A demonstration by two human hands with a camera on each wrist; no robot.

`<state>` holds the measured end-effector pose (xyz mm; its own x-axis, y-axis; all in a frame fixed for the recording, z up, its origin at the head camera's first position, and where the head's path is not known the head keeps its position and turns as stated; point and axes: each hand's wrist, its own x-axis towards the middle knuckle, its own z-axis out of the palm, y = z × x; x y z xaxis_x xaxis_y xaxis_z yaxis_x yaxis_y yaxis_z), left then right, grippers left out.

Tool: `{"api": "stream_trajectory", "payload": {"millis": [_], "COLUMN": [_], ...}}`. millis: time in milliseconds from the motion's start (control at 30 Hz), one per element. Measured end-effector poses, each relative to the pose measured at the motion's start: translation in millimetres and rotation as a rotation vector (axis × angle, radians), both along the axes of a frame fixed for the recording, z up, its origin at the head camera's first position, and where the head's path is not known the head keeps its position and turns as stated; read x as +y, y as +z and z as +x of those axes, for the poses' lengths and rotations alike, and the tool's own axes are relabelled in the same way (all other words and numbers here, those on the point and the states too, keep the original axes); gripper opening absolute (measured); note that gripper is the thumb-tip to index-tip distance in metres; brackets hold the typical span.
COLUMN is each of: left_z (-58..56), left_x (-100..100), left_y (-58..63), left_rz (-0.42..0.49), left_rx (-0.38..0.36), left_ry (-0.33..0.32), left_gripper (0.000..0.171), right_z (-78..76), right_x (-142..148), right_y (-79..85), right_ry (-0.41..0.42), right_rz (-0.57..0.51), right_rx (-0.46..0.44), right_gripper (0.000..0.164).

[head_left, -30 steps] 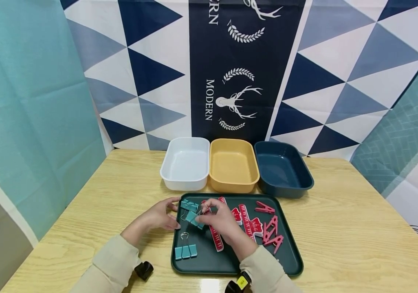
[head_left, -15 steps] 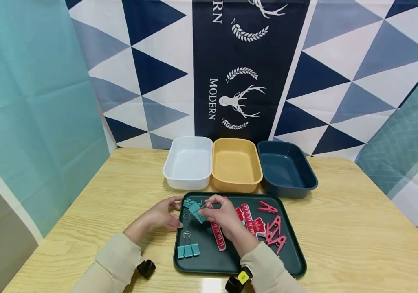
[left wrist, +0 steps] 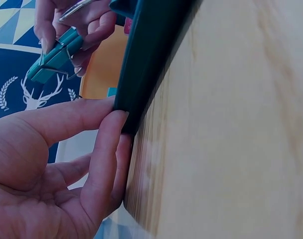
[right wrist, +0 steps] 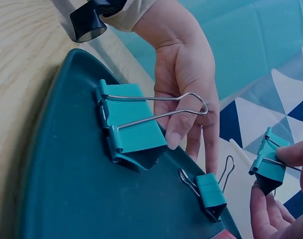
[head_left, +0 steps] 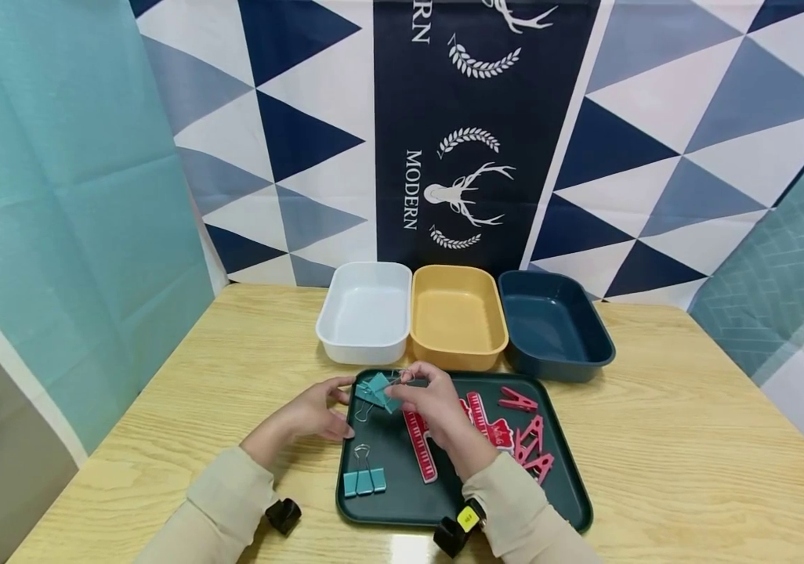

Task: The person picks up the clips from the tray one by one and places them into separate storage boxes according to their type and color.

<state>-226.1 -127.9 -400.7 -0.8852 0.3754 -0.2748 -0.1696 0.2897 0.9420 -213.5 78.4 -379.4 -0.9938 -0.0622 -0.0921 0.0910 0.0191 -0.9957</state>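
My right hand (head_left: 437, 403) pinches a teal binder clip (right wrist: 271, 157) by its body and wire handles, above the far left part of the dark green tray (head_left: 409, 513). At the tray's left rim, my left hand (head_left: 313, 411) grips the edge between thumb and fingers. A second binder clip (right wrist: 211, 191) lies in the tray's far left corner, partly hidden by the held one in the head view. Nearer the front left lies a third binder clip (head_left: 365, 482) with its wire handles pointing away from me.
Red pieces with white stripes (head_left: 419, 446) lie mid-tray, partly behind my right hand. Pink clothespins (head_left: 529, 439) lie at the tray's right. Behind the tray stand a white bin (head_left: 363, 351), a yellow bin (head_left: 458, 356) and a dark blue bin (head_left: 560, 368) side by side.
My right hand has lifted the binder clip off the tray and moved it slightly away from me, turning it. The left hand stays at the rim. The head view has shifted a little.
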Motion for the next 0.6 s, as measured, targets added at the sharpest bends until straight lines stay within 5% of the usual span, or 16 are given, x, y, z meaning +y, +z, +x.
{"api": "stream_trajectory", "payload": {"millis": [600], "left_z": [-0.2], "left_x": [0], "left_y": [1.0], "left_rz": [-0.003], "left_rx": [-0.005], "left_ry": [-0.003], "left_gripper": [0.085], "right_z": [-15.5], "right_x": [-12], "right_y": [6.7], "right_ry": [-0.019], "right_rz": [-0.035], "right_rx": [0.007], "right_gripper": [0.019]}}
